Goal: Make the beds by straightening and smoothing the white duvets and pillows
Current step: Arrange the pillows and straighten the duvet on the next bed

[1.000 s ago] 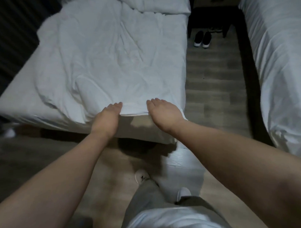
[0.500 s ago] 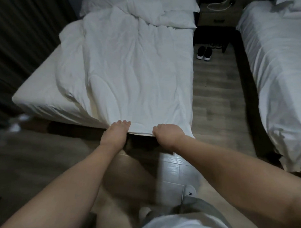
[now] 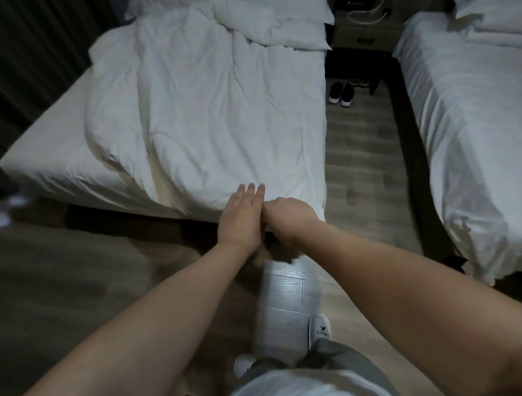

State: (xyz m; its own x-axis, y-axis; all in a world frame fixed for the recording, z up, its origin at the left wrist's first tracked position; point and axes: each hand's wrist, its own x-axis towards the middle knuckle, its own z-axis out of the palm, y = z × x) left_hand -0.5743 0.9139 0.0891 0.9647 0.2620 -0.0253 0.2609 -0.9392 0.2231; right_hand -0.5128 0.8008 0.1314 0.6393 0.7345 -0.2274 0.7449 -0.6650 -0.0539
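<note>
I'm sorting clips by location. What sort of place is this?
Probably a twin hotel room: a left bed and a right bed in matching white bedding, a nightstand between them, shoes on the floor.

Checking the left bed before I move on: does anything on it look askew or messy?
Yes. The duvet lies skewed toward the bed's right side, leaving the mattress bare along the left, and its top end is bunched in a heap against the pillow.
</note>
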